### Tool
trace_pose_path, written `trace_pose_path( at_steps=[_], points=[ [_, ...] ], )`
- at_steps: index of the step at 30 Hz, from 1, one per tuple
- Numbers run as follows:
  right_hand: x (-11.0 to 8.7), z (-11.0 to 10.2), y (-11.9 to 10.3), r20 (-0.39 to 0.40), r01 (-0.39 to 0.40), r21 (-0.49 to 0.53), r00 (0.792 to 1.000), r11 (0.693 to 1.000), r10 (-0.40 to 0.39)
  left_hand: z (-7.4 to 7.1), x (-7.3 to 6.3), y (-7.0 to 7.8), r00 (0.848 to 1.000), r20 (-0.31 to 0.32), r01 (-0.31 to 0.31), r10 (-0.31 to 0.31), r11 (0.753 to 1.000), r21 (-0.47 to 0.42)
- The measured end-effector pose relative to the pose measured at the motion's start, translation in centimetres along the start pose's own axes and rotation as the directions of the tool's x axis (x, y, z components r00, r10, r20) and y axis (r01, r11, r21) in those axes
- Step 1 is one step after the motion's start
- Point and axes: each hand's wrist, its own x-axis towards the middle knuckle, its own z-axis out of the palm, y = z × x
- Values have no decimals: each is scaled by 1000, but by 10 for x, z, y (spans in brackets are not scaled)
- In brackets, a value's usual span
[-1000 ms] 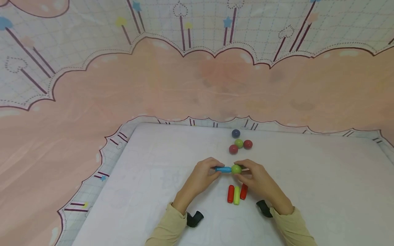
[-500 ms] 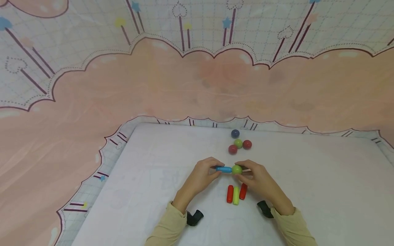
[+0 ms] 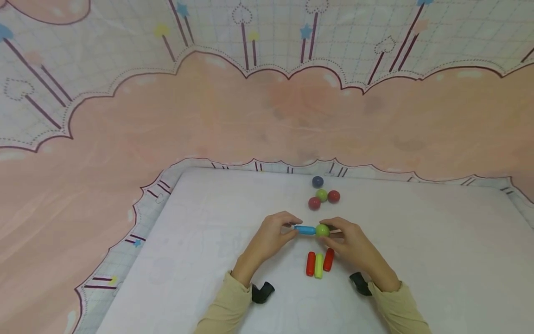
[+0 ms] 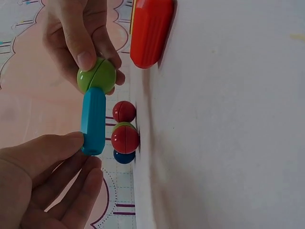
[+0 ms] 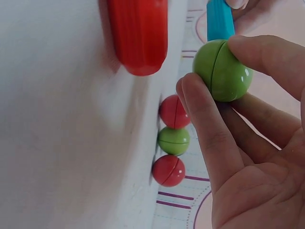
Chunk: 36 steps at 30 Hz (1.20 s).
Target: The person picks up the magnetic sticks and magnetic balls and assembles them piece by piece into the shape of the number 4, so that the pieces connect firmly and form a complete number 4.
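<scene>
A light-blue stick point(image 3: 305, 230) is joined end-on to a glossy green ball point(image 3: 322, 230), both held above the white table. With thumb and fingers, my right hand point(image 3: 350, 239) grips the ball. My left hand point(image 3: 273, 235) pinches the stick's free end; in the left wrist view the thumb lies on the side of the blue stick point(image 4: 93, 121), with fingers behind and below. In the right wrist view, fingertips press around the green ball point(image 5: 223, 70). Just below the hands lie a red stick point(image 3: 310, 264), a yellow-green stick point(image 3: 319, 266) and another red stick point(image 3: 328, 260).
Behind the hands sit a dark-blue ball point(image 3: 318, 182), a green ball point(image 3: 321, 195), a red ball point(image 3: 333, 196) and another red ball point(image 3: 314, 203). The white tabletop point(image 3: 217, 208) ends at a patterned cloth point(image 3: 250, 120). Black wrist mounts point(image 3: 263, 292) show at both cuffs.
The stick and ball have shifted slightly right. My left hand has slid a little left along the stick, so more of its end shows. The right hand keeps its hold on the ball.
</scene>
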Motion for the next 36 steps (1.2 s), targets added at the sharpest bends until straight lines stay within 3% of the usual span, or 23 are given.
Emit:
trace_pose_path(
  at_steps=[15,22,30,36],
  points=[
    [0,-5,8,-5,3,-20,1000,1000,-3,-1,22,0,1000,-10,21,-21,999,26],
    [-1,-7,11,-2,-10,-31,1000,999,10,4,35,-4,1000,-3,6,-6,1000,29],
    [-1,-8,15,5,-19,-33,1000,999,19,9,48,-6,999,-7,38,-38,996,75],
    [-2,-7,16,26,-42,-21,999,999,42,10,55,-7,999,-26,46,-45,997,55]
  ],
)
